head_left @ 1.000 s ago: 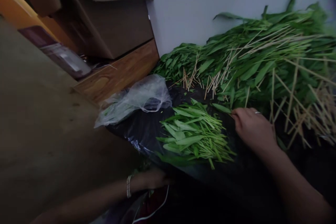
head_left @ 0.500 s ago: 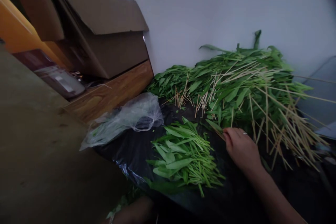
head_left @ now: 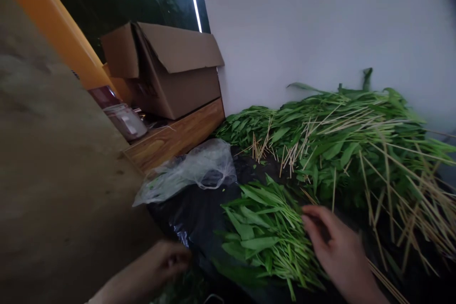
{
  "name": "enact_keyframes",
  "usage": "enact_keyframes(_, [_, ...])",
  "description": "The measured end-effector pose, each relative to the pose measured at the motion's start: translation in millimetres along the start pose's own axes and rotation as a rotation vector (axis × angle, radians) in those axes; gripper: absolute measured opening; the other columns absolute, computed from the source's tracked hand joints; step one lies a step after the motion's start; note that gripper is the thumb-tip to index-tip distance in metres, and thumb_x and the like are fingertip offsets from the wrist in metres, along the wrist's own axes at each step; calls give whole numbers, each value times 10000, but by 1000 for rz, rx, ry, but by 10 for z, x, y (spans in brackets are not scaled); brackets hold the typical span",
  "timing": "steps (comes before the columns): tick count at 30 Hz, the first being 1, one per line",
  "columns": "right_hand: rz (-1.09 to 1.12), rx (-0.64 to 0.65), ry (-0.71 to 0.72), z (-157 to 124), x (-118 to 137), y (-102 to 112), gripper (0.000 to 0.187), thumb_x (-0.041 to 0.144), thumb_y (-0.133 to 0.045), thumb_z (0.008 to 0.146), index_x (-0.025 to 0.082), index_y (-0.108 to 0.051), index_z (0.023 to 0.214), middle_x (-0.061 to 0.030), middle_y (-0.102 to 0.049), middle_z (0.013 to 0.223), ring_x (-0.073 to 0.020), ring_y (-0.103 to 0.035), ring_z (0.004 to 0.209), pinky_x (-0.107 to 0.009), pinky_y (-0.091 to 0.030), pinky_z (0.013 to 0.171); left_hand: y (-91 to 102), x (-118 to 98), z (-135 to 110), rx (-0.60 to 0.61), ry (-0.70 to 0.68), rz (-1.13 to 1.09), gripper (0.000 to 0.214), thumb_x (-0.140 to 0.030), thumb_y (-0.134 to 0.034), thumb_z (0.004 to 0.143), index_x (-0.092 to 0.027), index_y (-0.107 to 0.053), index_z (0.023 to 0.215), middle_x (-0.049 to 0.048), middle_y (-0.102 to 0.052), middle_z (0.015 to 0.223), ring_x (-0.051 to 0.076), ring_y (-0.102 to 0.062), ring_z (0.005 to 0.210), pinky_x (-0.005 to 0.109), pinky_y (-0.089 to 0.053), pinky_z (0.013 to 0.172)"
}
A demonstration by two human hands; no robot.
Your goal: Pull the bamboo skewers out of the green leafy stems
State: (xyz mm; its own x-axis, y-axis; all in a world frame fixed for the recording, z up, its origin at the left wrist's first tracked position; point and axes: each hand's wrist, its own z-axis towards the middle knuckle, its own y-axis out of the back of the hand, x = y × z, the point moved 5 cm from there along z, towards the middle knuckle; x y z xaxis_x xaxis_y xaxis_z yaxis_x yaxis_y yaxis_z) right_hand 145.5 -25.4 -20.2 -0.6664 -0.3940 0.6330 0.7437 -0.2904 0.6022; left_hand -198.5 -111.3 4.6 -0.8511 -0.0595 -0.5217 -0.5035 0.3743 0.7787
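Note:
My right hand [head_left: 333, 242] is at the right edge of a small pile of leafy green stems [head_left: 263, 232]. Its thumb and forefinger are apart, bent towards the leaves, with nothing plain to see between them. Thin wooden sticks [head_left: 388, 282] pass behind this hand on the dark sheet. My left hand [head_left: 166, 263] hovers at the lower left, apart from the pile. Blurred, its fingers are curled inward, and anything in them is too unclear to name. Both the leaves and the cut stems of the pile lie on black plastic sheeting [head_left: 199, 213].
A large heap of greens [head_left: 331, 147] lies against the white wall [head_left: 302, 23], with many thin sticks [head_left: 388, 190] across it. A clear plastic bag [head_left: 192, 166] rests left of the pile. Behind it, an open cardboard box [head_left: 188, 85] stands on a wooden surface [head_left: 185, 128].
My right hand has drawn back from the sticks and heap towards the small pile, its fingers now parted. My left hand has risen into view at the lower left. The camera view has shifted.

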Motion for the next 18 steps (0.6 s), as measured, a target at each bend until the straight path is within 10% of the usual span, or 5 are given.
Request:
enact_keyframes(4, [116,445,407,-137,757,-264,301,191,-492,861,244,-586,1143,-51,-634,1173,-129,-638,979,-182,-511,777,718,392,505,-453,-127,246,331,-312,-421,866,-211,-651,1082,78,-658,1110,226,-613,985,311,-471,864])
enact_keyframes(8, [52,606,469,-53,1023,-374,278,136,-453,865,241,-612,1068,-36,-664,1064,-127,-641,859,-197,-496,697,1317,694,908,-788,44,554,483,-188,-518,743,-193,-572,1223,160,-507,1328,348,-465,1196,479,-389,952])
enact_keyframes(12, [-48,659,536,112,1225,-592,236,98,-425,864,223,-624,885,-16,-645,842,-139,-599,773,-245,-449,690,1707,755,1269,-540,80,446,214,-261,-561,702,-181,-676,863,135,-667,985,336,-563,1014,413,-440,822])
enact_keyframes(18, [-15,606,766,512,1996,-1078,208,92,-446,844,170,-589,974,-50,-622,949,-169,-557,887,-293,-430,794,1963,199,1322,-371,-222,163,334,-467,-451,811,-163,-591,815,19,-606,765,163,-539,700,255,-428,647])
